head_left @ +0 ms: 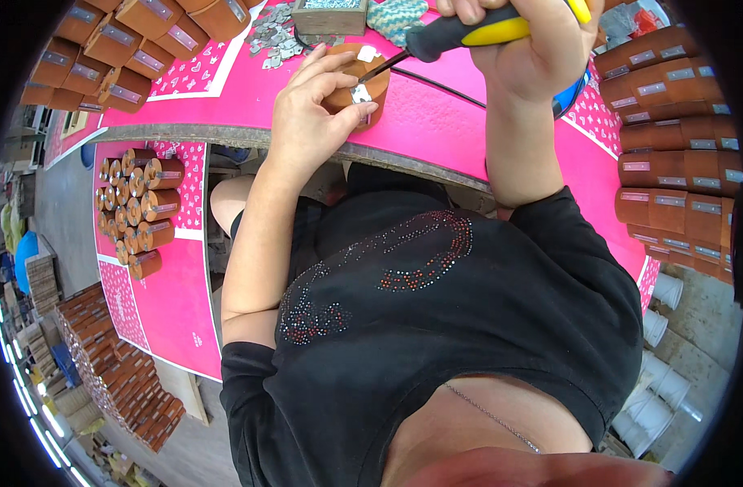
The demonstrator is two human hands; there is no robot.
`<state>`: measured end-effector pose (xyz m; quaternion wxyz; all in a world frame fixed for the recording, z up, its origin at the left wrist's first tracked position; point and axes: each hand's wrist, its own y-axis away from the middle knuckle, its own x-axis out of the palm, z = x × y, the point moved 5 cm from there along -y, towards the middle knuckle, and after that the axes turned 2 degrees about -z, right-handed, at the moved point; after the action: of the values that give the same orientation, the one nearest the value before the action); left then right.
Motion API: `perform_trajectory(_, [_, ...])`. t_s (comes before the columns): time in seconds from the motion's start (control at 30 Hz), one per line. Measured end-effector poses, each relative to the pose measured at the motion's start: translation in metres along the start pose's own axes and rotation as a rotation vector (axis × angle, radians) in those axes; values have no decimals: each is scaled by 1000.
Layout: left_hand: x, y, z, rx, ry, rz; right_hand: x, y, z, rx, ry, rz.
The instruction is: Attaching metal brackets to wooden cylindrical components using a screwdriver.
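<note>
On the pink table a round brown wooden block (377, 91) lies under my left hand (307, 101). The fingers curve over its top, and the thumb presses by a small metal plate (361, 93) on it. A second pale plate (370, 53) shows at the block's far side. My right hand (542, 49), raised at the upper right, is closed around the black and yellow handle of a screwdriver (444, 36). Its shaft slants down to the left, and the tip meets the metal plate close to my left fingertips. Whether a screw is under the tip is too small to tell.
Loose metal plates (281, 36) lie beyond my left hand, near a grey box (331, 18) and a knitted cloth (394, 20). A black cord (440, 88) crosses the table. Brown blocks are stacked at far left (116, 49), right (676, 154) and on a lower left surface (140, 203).
</note>
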<state>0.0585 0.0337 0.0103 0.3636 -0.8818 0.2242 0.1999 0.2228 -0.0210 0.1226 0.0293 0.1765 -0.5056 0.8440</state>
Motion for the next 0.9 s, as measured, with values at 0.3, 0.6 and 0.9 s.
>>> perform_trajectory(0.3, [1, 1, 8, -85, 26, 2, 6, 2, -19, 86, -15, -45])
perform_trajectory(0.6, [1, 2, 9, -82, 19, 10, 10, -11, -24, 148, -139, 167])
perform_trajectory(0.9, [-3, 3, 5, -92, 52, 28, 43, -18, -37, 413, 79, 231])
